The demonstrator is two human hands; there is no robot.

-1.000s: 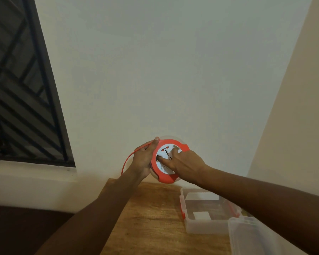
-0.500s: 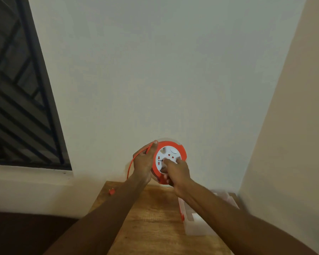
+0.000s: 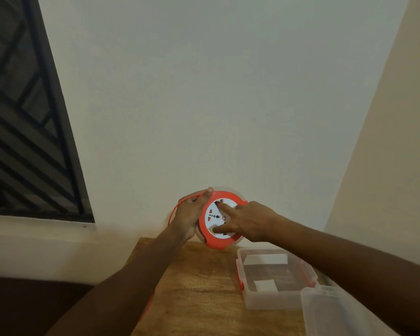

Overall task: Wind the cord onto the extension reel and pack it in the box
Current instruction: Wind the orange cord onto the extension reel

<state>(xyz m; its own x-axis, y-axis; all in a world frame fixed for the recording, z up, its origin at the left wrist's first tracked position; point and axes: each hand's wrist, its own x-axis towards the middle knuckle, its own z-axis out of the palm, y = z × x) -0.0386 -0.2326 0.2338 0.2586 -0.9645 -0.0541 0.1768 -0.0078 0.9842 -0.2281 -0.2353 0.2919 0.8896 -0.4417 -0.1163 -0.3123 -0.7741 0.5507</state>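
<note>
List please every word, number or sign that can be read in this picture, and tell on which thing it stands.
No text can be read.
Reel face: small dark marks and a ring sign, too blurred to read.
Clear box: white patches inside, nothing legible.
Lid: no print visible.

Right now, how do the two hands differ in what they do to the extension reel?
The left hand wraps the extension reel's left rim, thumb on top, with the orange cord looping beside it. The right hand lies across the white socket face, index finger and thumb pressing into it. The left grips the edge; the right touches only the front. Both hold the reel above the wooden table.
</note>
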